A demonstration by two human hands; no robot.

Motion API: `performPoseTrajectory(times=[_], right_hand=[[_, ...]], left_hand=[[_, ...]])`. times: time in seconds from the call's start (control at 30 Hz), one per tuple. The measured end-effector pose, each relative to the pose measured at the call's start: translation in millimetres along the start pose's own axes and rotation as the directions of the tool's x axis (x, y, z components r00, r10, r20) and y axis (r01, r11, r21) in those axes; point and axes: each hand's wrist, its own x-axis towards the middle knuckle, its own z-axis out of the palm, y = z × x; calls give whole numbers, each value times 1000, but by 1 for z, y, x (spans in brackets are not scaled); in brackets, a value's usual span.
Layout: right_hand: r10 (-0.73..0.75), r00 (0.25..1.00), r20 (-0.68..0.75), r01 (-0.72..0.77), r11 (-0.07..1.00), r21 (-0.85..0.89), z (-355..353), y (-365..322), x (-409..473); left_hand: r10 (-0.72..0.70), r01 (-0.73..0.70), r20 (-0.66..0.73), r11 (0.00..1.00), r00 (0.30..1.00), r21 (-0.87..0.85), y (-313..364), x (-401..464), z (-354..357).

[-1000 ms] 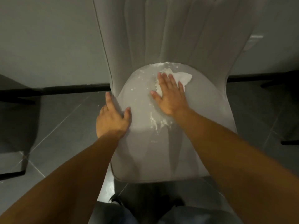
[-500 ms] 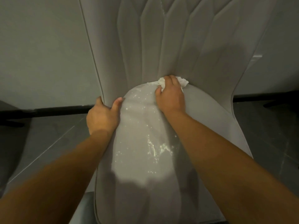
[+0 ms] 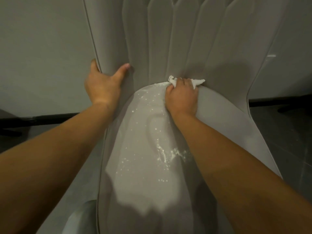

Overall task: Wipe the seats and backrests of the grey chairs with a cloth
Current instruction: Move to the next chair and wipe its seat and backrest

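- Head view: the grey chair's seat [image 3: 143, 166] runs from 6 o'clock up to the centre, wet, with white specks and a smear of foam at about 4 o'clock from the centre.
- Its ribbed backrest [image 3: 185, 39] rises toward 12 o'clock.
- The left hand [image 3: 103, 85], at about 10 o'clock from the centre, grips the backrest's left edge: thumb on the front, fingers curled round behind.
- The right hand [image 3: 182, 97], just right of centre, has its fingers curled tight round a white cloth [image 3: 197, 81] and presses it into the crease where seat meets backrest; bits of cloth stick out past the knuckles.
- A pale wall [image 3: 42, 56] with a dark skirting strip [image 3: 50, 119] stands behind, at 9 o'clock.
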Motion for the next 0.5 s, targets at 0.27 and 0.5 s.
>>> performPoseTrajectory(times=[0.27, 0.5], right_hand=[[-162, 981, 109, 144, 977, 154, -5, -14, -5], [-428, 880, 206, 395, 900, 183, 2, -74, -49]], left_hand=[[148, -147, -11, 987, 989, 64, -3, 11, -2], [237, -242, 51, 960, 970, 140, -10, 12, -7]])
